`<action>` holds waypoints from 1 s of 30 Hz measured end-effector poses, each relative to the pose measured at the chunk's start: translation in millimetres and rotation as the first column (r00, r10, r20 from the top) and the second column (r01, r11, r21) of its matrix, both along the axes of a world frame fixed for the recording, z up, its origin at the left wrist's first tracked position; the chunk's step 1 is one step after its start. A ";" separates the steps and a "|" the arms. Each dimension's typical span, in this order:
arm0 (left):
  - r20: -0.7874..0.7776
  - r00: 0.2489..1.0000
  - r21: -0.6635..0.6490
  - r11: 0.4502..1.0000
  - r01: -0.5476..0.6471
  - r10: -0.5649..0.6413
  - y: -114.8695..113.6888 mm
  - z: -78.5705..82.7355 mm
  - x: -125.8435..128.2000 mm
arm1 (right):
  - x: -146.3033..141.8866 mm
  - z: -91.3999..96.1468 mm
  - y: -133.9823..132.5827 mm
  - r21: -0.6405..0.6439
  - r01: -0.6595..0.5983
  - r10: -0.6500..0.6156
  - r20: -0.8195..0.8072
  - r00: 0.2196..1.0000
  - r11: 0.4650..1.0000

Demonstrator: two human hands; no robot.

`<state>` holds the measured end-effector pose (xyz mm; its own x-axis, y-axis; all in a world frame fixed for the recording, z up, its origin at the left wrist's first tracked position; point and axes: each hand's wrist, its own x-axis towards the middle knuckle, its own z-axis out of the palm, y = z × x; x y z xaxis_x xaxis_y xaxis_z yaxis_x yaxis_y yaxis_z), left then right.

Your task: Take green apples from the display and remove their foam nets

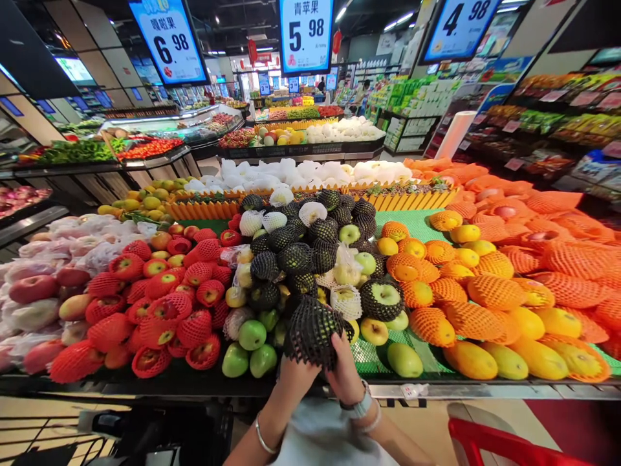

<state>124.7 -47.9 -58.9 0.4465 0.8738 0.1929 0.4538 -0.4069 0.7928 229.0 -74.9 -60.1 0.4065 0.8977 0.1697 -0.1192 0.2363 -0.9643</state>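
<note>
Supermarket produce area, with lit price screens point(305, 35) hanging above the far end. Fruit is heaped on a display counter point(485, 391) with a metal front edge and green mat point(378, 355) showing in places.

Held item: one black-netted fruit point(313, 330), over the middle of the counter's front edge. Left hand point(297, 374) cups it from below; its fingers are mostly hidden behind the net. Right hand point(343, 369) grips its right side, fingers against the mesh. Bangle point(262, 433) on the left wrist; watch point(359, 404) on the right.

Just left of the hands, near the front edge: bare green apples point(252, 335). Behind: a pile of dark-netted fruit point(295, 257). Toward the left front corner: red-netted apples point(165, 310). Right of the hands, near the front edge: a single green-yellow mango point(405, 360). Toward the right front corner: yellow mangoes point(536, 356), with orange-netted fruit point(495, 298) behind them. Along the back edge: white-wrapped fruit point(291, 173).
</note>
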 end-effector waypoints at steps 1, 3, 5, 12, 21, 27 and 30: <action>-0.058 0.997 -0.007 0.998 0.058 -0.058 -1.9 2.9 -0.9 | 3.7 -1.3 2.4 -0.038 0.022 -0.025 -0.077 0.997 0.999; -0.153 0.971 -0.005 0.983 0.184 -0.183 -6.6 10.9 -4.9 | 14.0 -3.7 7.8 -0.131 0.048 -0.084 -0.285 0.955 0.990; -0.149 0.943 0.021 0.953 0.304 -0.297 -11.2 19.5 -11.0 | 26.2 -5.2 12.2 -0.183 0.085 -0.154 -0.404 0.902 0.979; 0.675 0.692 -0.132 0.964 -0.229 0.257 3.3 36.8 -18.5 | 48.8 -11.1 7.8 -0.088 0.123 -0.141 -0.255 0.957 0.989; 0.576 0.675 -0.607 0.795 -0.025 0.461 3.1 12.4 17.6 | 22.4 4.5 -1.9 0.088 0.045 -0.052 0.084 0.995 0.995; 0.571 0.538 -0.759 0.648 0.059 0.620 1.7 2.8 31.8 | 7.6 13.3 3.4 0.012 0.030 -0.031 0.096 0.995 0.999; 0.605 0.578 -0.710 0.700 0.080 0.547 3.4 4.7 29.1 | 7.9 17.1 11.9 -0.007 -0.009 0.009 0.079 0.997 1.000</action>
<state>153.8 -44.6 -54.2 0.1711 0.9446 -0.2803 -0.4139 0.3270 0.8495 236.9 -63.0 -43.0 0.3839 0.9026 0.1948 -0.0447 0.2289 -0.9724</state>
